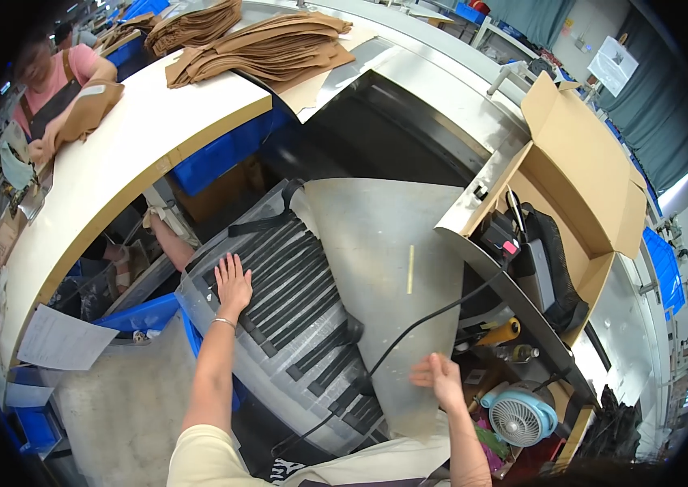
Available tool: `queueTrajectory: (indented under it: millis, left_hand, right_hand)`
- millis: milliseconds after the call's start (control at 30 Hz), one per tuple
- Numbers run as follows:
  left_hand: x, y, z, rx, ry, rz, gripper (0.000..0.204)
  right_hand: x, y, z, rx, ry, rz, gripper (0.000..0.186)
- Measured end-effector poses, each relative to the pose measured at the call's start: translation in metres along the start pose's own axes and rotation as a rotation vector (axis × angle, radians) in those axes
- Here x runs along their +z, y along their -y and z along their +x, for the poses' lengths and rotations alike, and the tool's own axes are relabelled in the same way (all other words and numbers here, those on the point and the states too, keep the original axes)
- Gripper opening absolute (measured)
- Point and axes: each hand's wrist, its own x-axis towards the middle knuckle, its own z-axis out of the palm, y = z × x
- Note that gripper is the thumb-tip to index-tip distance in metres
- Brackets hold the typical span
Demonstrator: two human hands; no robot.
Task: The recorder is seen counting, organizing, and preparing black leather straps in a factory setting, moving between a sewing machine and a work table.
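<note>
Several black straps [290, 278] lie side by side in a row on a translucent plastic board [299, 412] in front of me. My left hand [233, 286] rests with fingers spread at the left end of the straps. A large grey flexible sheet [393, 243] covers their right part. Over the lower right of that sheet is my right hand [439, 380], its fingers bent and somewhat apart, with nothing seen in them. Whether it touches the sheet I cannot tell. A longer black strap [267, 223] loops at the board's far edge. A black cord [417, 322] runs across the sheet.
An open cardboard box [567, 195] with black items stands at right, above a light-blue fan [520, 416]. Stacks of brown pieces [267, 49] lie on the white table [145, 101]. A co-worker [64, 89] handles brown material at far left. Blue bins [141, 315] flank the board's left.
</note>
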Motion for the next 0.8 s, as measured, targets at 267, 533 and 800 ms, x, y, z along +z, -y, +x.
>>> queueTrajectory:
  millis: [267, 533, 800]
  left_hand:
    - [-0.025, -0.170, -0.136, 0.103, 0.083, -0.849, 0.056]
    - [-0.014, -0.109, -0.136, 0.223, 0.095, -0.340, 0.027]
    - [-0.033, -0.115, -0.100, 0.756, 0.256, 0.115, 0.011]
  right_hand:
    - [0.036, -0.011, -0.015, 0.009, 0.151, 0.047, 0.040]
    - [0.009, 0.005, 0.012, -0.030, 0.155, -0.067, 0.035]
    - [0.041, 0.000, -0.029, -0.312, 0.173, -0.509, 0.026]
